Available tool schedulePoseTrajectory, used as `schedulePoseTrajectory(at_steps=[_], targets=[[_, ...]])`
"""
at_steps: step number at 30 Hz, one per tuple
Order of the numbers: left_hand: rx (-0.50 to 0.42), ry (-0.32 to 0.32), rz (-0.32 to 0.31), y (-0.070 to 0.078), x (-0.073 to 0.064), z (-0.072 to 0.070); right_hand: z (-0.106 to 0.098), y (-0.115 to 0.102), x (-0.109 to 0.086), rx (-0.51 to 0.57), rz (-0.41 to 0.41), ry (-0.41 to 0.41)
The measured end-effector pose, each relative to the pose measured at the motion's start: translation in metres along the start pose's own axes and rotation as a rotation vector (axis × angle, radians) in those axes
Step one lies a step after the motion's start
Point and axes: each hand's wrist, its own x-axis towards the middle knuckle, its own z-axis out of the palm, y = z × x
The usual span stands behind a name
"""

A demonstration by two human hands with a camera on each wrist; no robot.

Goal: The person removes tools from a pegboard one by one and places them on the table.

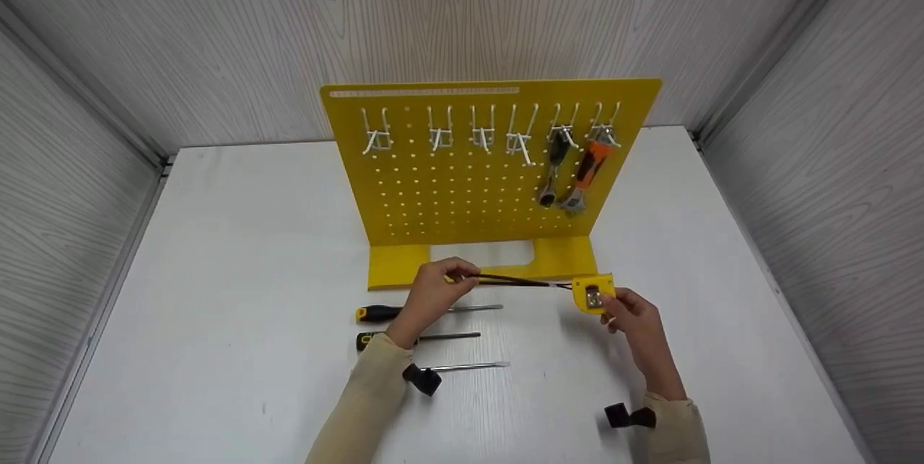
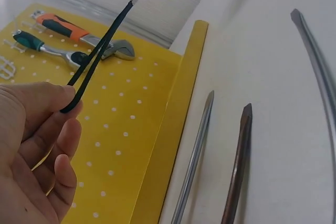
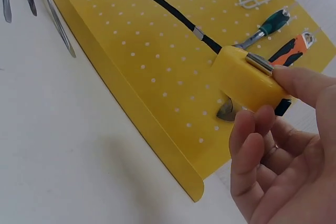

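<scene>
My right hand (image 1: 635, 320) grips a yellow tape measure (image 3: 247, 80) between thumb and fingers, above the table. From the tape measure's end runs a looped black wrist strap (image 3: 173, 10), stretched out to the left. My left hand (image 1: 437, 291) pinches the far end of this strap (image 2: 100, 51) between thumb and forefinger. Both hands are in front of a yellow pegboard (image 1: 462, 197), close to its base. Under the left forearm lie several screwdrivers, among them a black-and-yellow one (image 1: 379, 314), their shafts pointing right.
White double hooks (image 1: 439, 138) line the pegboard's upper part. On the two rightmost hang a green-handled ratchet wrench (image 1: 556, 157) and an orange-handled adjustable wrench (image 1: 592, 164). The white table (image 1: 238, 269) is bordered by wood-grain panels at the back and sides.
</scene>
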Motion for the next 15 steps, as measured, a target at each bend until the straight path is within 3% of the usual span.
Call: schedulePoseTrajectory(at_steps=[15], targets=[[0.229,-0.092,-0.047,0.002,0.008,0.027,-0.023,0.019,0.015,-0.152,0.087,0.003]])
